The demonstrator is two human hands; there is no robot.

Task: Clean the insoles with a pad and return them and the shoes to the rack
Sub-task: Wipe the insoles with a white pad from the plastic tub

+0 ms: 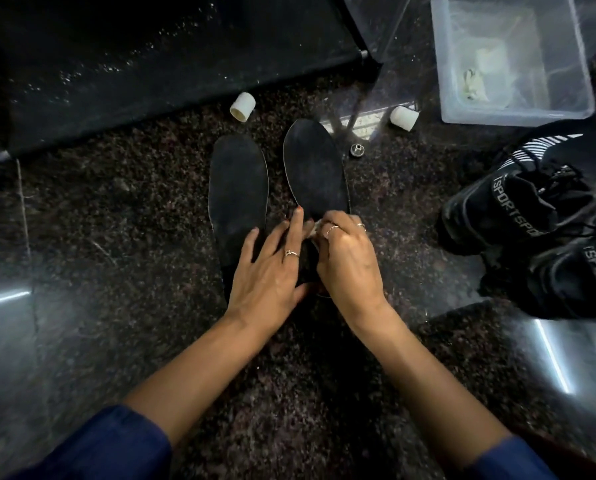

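Observation:
Two black insoles lie side by side on the dark speckled floor, the left insole [237,188] and the right insole [315,171]. My left hand [272,265] lies flat with fingers spread, pressing the heel ends of both insoles. My right hand [348,258] is curled round a small white pad [315,227], holding it against the right insole's rear half; most of the pad is hidden by the fingers. Two black sport shoes [532,220] stand on the floor at the right.
The black shoe rack [151,64] stands at the back left, with white foot caps [243,106] near its legs. A clear plastic tub [508,60] with pale items sits at the back right. A small metal piece [357,149] lies beside the right insole.

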